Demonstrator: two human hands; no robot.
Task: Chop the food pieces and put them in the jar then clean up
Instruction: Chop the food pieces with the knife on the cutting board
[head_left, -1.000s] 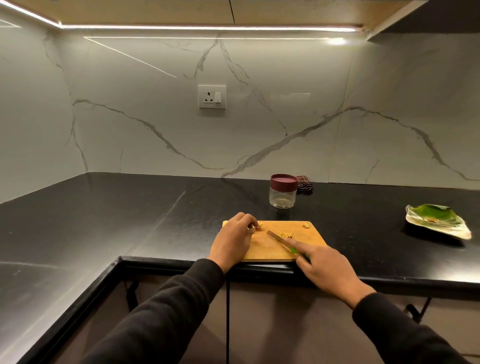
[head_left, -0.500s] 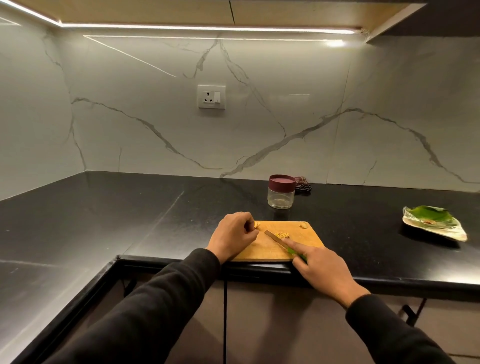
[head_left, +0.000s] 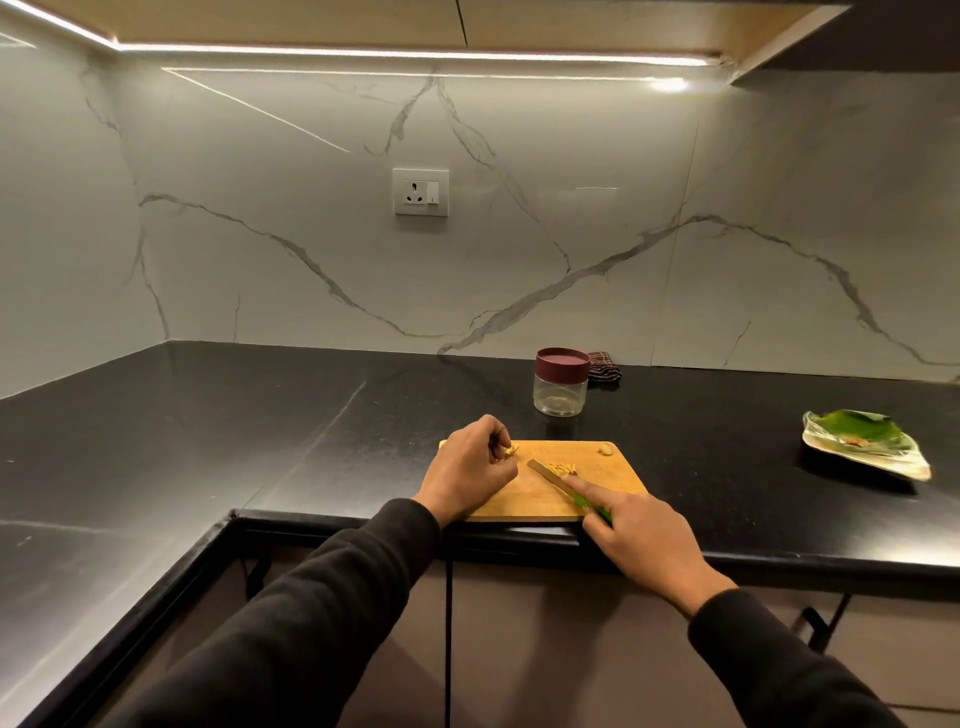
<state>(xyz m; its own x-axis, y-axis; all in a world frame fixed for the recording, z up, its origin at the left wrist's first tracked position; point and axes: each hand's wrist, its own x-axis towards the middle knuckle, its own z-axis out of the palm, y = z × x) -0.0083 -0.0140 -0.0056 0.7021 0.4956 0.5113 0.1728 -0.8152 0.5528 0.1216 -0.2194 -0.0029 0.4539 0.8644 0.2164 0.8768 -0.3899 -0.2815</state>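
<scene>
A wooden cutting board (head_left: 613, 483) lies at the front edge of the black counter. My left hand (head_left: 470, 467) rests on its left end, fingertips pinching a small yellowish food piece (head_left: 511, 450). My right hand (head_left: 644, 530) grips a green-handled knife (head_left: 551, 474), index finger along the blade, which lies flat on the board. A small heap of chopped pieces (head_left: 565, 468) sits beside the blade. One whole piece (head_left: 605, 450) lies near the board's far right corner. Behind the board stands a glass jar (head_left: 561, 387) with a maroon lid on it.
A dark checked cloth (head_left: 605, 368) lies behind the jar by the marble wall. A leaf-lined plate (head_left: 865, 444) with scraps sits at the right. A wall socket (head_left: 421, 192) is above the counter. Cabinet doors are below the counter edge.
My left hand has drawn slightly back and curled tighter around the food piece at the board's left end. The knife and right hand have barely moved.
</scene>
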